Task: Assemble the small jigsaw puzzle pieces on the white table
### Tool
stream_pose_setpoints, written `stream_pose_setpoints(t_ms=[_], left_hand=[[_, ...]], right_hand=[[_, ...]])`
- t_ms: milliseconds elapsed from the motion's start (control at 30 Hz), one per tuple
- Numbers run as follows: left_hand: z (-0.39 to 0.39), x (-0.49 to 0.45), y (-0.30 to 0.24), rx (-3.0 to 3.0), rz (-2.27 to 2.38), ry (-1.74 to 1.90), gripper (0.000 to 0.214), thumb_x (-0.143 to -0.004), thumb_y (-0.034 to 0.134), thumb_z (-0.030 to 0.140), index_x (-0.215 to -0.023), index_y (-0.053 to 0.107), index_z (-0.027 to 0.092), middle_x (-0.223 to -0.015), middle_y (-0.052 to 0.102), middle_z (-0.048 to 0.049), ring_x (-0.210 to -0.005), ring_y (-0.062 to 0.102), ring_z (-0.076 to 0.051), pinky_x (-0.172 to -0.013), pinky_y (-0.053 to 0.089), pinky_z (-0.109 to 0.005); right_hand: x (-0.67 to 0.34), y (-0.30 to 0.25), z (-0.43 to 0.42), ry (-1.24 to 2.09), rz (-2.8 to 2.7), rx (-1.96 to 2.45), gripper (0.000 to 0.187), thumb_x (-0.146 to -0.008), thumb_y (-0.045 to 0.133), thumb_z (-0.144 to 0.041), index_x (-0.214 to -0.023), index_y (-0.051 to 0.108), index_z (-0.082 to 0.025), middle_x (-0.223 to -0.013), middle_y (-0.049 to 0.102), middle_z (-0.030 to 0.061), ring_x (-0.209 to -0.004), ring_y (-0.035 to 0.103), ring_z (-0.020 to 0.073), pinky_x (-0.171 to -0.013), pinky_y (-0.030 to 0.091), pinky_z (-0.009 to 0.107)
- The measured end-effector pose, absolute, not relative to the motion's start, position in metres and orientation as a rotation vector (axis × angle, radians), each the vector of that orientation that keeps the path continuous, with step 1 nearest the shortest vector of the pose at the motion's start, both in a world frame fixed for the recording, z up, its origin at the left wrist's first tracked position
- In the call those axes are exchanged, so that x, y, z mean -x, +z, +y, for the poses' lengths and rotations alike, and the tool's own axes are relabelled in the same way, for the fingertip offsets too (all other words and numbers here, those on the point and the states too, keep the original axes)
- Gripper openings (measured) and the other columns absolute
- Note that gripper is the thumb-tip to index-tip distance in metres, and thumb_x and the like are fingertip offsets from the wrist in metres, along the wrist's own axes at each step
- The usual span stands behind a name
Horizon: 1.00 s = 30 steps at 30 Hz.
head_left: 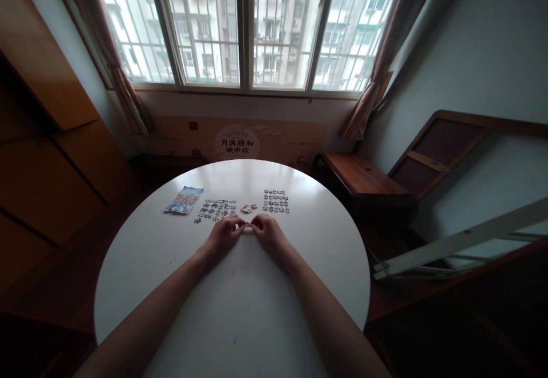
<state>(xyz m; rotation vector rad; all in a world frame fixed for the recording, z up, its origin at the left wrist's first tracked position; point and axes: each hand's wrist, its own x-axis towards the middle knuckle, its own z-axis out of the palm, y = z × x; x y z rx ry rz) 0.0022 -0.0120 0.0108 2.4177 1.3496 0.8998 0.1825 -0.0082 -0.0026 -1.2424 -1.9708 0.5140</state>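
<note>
My left hand (225,230) and my right hand (268,230) meet near the middle of the round white table (180,286). Between their pinched fingertips is a small jigsaw puzzle piece (248,225); whether it is one piece or two joined ones is too small to tell. Just beyond the fingers lies a little heap of puzzle pieces (247,209). Spread-out rows of puzzle pieces (217,209) lie beyond my left hand, partly hidden by it. Another block of rowed puzzle pieces (276,201) lies beyond my right hand.
A colourful picture sheet or packet (185,200) lies at the table's left. Past the table's far edge stand a printed cardboard panel (274,138) and a low wooden bench (359,175). A wooden cabinet (55,178) is on the left, and a folded wooden frame (445,144) leans at right.
</note>
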Motion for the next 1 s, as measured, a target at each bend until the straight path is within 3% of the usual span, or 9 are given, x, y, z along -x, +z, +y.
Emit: stream_pose_setpoints(t_ms=[1000], left_hand=[[-0.0114,-0.0018,0.0103,-2.420,1.348,0.886,0.017,-0.083,0.055,0.026,-0.084,0.070,0.019,-0.079,0.063,-0.0016,-0.062,0.054,-0.010,-0.062,0.041,-0.021]], right_hand=[[-0.1817,0.0003,-0.0105,0.509,-1.965,1.245,0.005,-0.076,0.058,-0.014,-0.077,0.063,-0.016,-0.070,0.059,0.0006,-0.064,0.050,0.0107,-0.061,0.038,0.021]])
